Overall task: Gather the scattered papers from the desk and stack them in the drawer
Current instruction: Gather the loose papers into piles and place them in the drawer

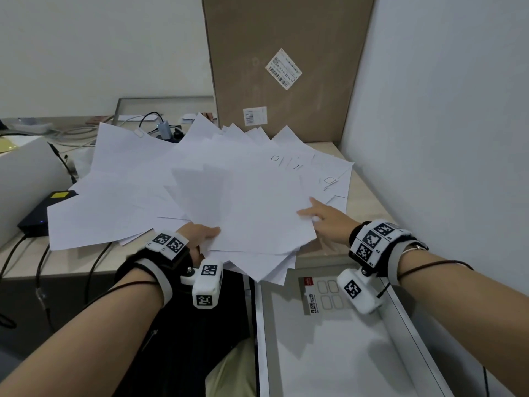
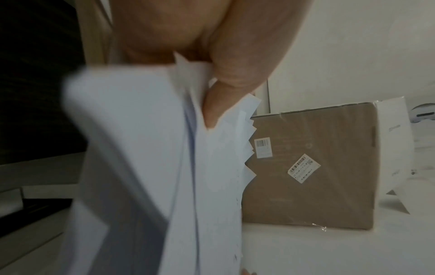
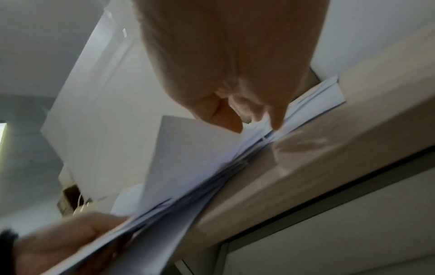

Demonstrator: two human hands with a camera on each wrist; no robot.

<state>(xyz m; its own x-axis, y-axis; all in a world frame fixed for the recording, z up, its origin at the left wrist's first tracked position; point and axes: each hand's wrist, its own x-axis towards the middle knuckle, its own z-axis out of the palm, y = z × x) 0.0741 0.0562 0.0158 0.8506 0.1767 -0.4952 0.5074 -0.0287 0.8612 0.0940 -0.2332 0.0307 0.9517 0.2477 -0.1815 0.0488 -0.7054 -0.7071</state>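
Note:
White papers (image 1: 243,202) lie fanned in a loose heap across the desk (image 1: 365,196). My left hand (image 1: 200,237) grips the near edge of a thick bundle, thumb on top; the left wrist view shows the thumb (image 2: 223,93) pressed onto the papers (image 2: 141,158). My right hand (image 1: 325,217) is at the bundle's right edge, thumb on the top sheet and index finger stretched forward. In the right wrist view its fingertips (image 3: 275,122) meet the papers (image 3: 188,158) just above the desk. The drawer (image 1: 262,325) stands pulled out below the desk edge, at lower right.
A sticker pack (image 1: 326,293) lies in the drawer. A tall cardboard box (image 1: 286,67) leans against the wall behind the papers. A black device (image 1: 43,213), a white object (image 1: 25,179) and cables (image 1: 80,133) crowd the desk's left side. A wall closes off the right.

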